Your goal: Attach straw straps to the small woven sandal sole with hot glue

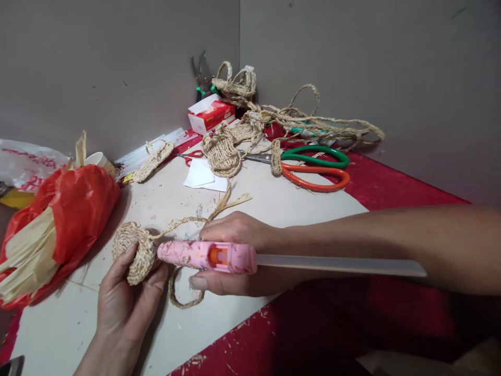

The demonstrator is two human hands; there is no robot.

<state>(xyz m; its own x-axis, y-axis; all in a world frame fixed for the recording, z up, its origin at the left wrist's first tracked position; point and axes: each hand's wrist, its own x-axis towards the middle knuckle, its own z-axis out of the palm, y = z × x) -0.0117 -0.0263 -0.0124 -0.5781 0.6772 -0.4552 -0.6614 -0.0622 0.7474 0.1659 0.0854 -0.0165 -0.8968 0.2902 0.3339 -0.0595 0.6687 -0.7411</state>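
Note:
My left hand [127,297] pinches a small piece of woven straw braid [135,250], coiled into a rounded shape, at the left of the board. My right hand [238,250] is wrapped round a pink hot glue gun [207,256], whose nozzle points left and meets or nearly meets the braid's edge. A long translucent glue stick [340,265] sticks out of the gun's back over my right forearm. From the coiled piece a thin plaited straw cord [182,223] runs right behind the gun. A loop of cord [186,304] hangs below the gun.
A red plastic bag [84,214] with pale straw strips lies left. Behind are large scissors [313,167] with green and orange handles, woven straw pieces [221,154], white paper [205,175], a red-white box [211,116] and pruning shears [202,78]. Grey walls close off the back.

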